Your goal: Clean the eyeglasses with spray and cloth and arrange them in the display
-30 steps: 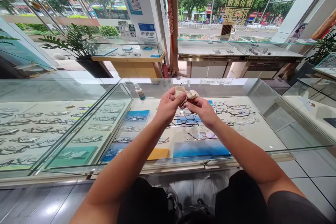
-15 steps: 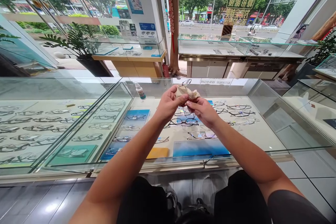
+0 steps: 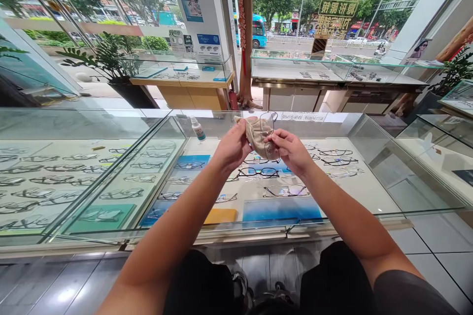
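Left hand (image 3: 233, 147) and right hand (image 3: 291, 150) raised close together above the glass case (image 3: 369, 157), well clear of its top. Left hand closed on a beige cloth (image 3: 257, 139), fingers pinching its left side. Right hand pinched on the glasses (image 3: 269, 134), thin frame, held upright, one lens above the other. Cloth sits behind and against the lower lens; upper lens stands free above it. Spray bottle (image 3: 198, 129) upright on the case top, left of the hands, apart from them. Rows of frames (image 3: 258, 173) lie inside the case below.
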A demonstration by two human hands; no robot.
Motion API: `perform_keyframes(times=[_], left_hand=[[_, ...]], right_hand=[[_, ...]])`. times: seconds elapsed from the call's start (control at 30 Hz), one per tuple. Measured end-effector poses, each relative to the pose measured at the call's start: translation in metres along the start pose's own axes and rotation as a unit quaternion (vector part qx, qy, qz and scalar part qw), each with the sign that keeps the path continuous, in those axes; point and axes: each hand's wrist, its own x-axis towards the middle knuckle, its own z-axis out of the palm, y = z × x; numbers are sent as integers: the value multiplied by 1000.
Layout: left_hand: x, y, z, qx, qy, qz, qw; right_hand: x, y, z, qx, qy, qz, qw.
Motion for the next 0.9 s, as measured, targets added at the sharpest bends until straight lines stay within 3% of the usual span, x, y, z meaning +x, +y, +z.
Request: perform_keyframes(times=[0.1, 0.17, 0.2, 0.27, 0.37, 0.47, 0.53, 0.6, 0.8, 0.9], left_hand=[[3, 4, -2, -26, 13, 13, 999], [4, 5, -2, -27, 16, 27, 999], [5, 6, -2, -24, 14, 32, 999], [4, 6, 0, -17, 5, 38, 999], [2, 2, 3, -18, -10, 42, 999], [-5, -9, 9, -11, -23, 35, 999], [-10, -17, 14, 13, -29, 31, 999], [-16, -21, 18, 37, -26, 36, 998], [-21, -11, 21, 25, 10, 98, 995], [-19, -14, 19, 19, -3, 81, 997]], right_hand=[[-3, -8, -5, -111, 32, -64, 991], [-6, -10, -6, -258, 63, -146, 953], [-7, -9, -5, -343, 76, -193, 916], [-10, -5, -2, -508, 89, -267, 814], [-12, 5, 5, -683, 83, -290, 665], [-10, 13, 9, -756, 91, -295, 577], [-8, 15, 9, -771, 102, -300, 552], [-7, 15, 8, -775, 119, -295, 546], [-8, 18, 12, -769, 127, -273, 564], [-11, 20, 16, -751, 113, -279, 588]])
